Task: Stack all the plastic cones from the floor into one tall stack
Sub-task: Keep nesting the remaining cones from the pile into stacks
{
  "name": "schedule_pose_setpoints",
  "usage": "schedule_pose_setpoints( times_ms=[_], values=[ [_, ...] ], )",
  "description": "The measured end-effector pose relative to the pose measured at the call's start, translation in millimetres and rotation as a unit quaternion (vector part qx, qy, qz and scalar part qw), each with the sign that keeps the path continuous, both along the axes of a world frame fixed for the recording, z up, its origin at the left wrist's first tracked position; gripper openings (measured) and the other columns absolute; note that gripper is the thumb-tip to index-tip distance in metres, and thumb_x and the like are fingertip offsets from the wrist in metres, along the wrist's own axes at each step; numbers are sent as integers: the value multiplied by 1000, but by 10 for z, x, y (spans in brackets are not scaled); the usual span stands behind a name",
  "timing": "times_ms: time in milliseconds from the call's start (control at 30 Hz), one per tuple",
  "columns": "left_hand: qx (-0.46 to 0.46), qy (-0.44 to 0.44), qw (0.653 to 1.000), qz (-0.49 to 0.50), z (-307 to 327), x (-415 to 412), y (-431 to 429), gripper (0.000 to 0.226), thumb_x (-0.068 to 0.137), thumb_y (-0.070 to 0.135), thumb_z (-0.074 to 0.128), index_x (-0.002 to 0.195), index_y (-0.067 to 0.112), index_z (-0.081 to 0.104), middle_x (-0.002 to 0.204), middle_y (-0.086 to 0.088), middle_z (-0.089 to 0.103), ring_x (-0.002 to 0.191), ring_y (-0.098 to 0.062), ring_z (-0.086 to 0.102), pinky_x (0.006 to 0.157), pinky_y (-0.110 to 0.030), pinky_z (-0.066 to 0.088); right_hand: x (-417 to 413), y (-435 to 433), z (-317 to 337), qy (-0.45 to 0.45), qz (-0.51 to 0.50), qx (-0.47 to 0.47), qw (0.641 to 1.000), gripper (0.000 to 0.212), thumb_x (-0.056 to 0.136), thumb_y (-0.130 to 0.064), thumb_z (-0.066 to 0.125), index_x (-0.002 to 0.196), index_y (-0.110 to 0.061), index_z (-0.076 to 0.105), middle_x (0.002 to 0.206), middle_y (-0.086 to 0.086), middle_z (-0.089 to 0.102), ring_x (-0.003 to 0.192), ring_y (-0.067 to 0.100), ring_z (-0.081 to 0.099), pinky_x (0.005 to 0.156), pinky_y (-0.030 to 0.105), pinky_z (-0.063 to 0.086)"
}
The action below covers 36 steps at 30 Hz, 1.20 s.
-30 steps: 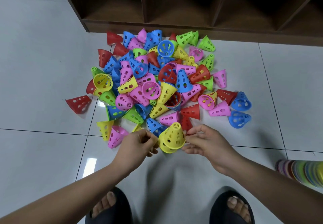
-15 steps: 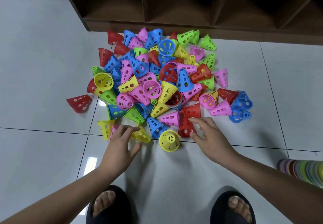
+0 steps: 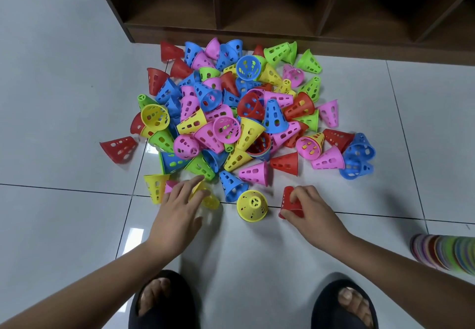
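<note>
A heap of perforated plastic cones (image 3: 239,112) in red, blue, pink, yellow and green lies on the white tiled floor. One yellow cone (image 3: 252,205) stands upright by itself at the heap's near edge, between my hands. My right hand (image 3: 312,213) grips a red cone (image 3: 288,204) just right of it. My left hand (image 3: 180,213) lies with fingers spread over a yellow cone (image 3: 211,200) and a pink cone (image 3: 170,185) at the heap's near-left edge; I cannot tell whether it grips either.
A dark wooden shelf unit (image 3: 282,7) stands right behind the heap. A single red cone (image 3: 118,148) lies apart at the left. A striped multicoloured object (image 3: 444,254) pokes in at the right edge. My two feet in black sandals (image 3: 162,300) stand below my hands.
The yellow cone held between both hands now stands on the floor. My left hand moved left onto the near-left cones. My right hand closed on a red cone and pulled it nearer.
</note>
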<state>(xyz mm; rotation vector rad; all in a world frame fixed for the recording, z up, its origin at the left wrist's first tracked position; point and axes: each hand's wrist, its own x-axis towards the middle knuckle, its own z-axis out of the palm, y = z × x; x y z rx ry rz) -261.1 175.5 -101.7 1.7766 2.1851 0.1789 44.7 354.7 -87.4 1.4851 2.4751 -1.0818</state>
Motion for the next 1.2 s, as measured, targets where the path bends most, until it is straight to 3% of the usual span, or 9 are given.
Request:
schedule_pose_setpoints(
  times_ms=[133, 267, 467, 633, 800, 900, 1033, 1100, 1200],
  values=[
    [-10, 40, 999, -24, -9, -81, 108, 77, 65, 18, 90, 136, 28, 60, 153, 2, 54, 139, -29, 51, 96, -46, 48, -21, -16, 20, 2, -40, -23, 999, 40, 84, -35, 80, 103, -36, 45, 111, -12, 47, 87, 17, 65, 81, 45, 57],
    [-1, 55, 998, -25, -100, -135, 169, 74, 63, 15, 90, 131, 25, 65, 130, 2, 64, 121, -30, 57, 87, -44, 48, -32, -5, 4, -24, -89, -97, 991, 68, 77, -32, 82, 132, -37, 42, 125, -3, 52, 103, 18, 63, 89, 37, 54],
    [37, 10, 999, -2, -104, -128, 172, 61, 77, 42, 85, 132, 26, 65, 123, 2, 63, 107, -27, 57, 85, -41, 52, 28, -12, 18, -60, -79, -160, 982, 97, 66, -39, 81, 151, -40, 34, 138, -4, 50, 114, 18, 62, 93, 35, 56],
    [93, -91, 989, 66, 128, -72, 204, 50, 90, 50, 78, 133, 26, 65, 117, 8, 59, 101, -17, 58, 84, -33, 52, -184, -23, 312, 124, -154, -185, 963, 90, 63, -43, 85, 142, -50, 45, 131, -12, 61, 106, -1, 67, 91, 27, 55],
    [125, -179, 968, 124, 429, 64, 290, 44, 88, 48, 78, 125, 29, 63, 113, 15, 58, 99, -6, 57, 79, -22, 46, -365, -142, 698, 267, -123, -136, 946, 81, 80, -21, 91, 141, -51, 47, 134, -15, 60, 119, 6, 63, 100, 27, 53],
    [147, -278, 934, 171, 637, 196, 361, 38, 86, 50, 74, 117, 32, 60, 110, 15, 65, 104, -10, 64, 83, -28, 52, -449, -229, 837, 285, -74, -121, 948, 85, 80, -17, 92, 146, -46, 46, 137, -16, 58, 125, 8, 59, 99, 19, 50],
    [184, -382, 887, 181, 889, 372, 424, 30, 93, 38, 75, 116, 30, 57, 111, 10, 72, 109, -18, 69, 90, -27, 54, -511, -316, 829, 256, -37, -109, 960, 88, 79, -17, 92, 149, -45, 46, 142, -25, 56, 132, -9, 51, 97, 2, 40],
    [196, -411, 875, 163, 978, 464, 435, 31, 95, 36, 75, 119, 28, 55, 111, 11, 72, 109, -18, 70, 91, -23, 53, -505, -325, 774, 222, -8, -90, 971, 88, 79, -21, 92, 146, -52, 45, 143, -31, 53, 134, -12, 48, 100, 3, 38],
    [196, -401, 887, 118, 984, 581, 423, 35, 97, 30, 79, 123, 23, 56, 113, 16, 68, 109, -14, 68, 91, -16, 49, -462, -297, 672, 183, 31, -61, 981, 80, 78, -27, 91, 144, -46, 49, 143, -26, 56, 136, -2, 50, 109, 20, 44]
  ],
)
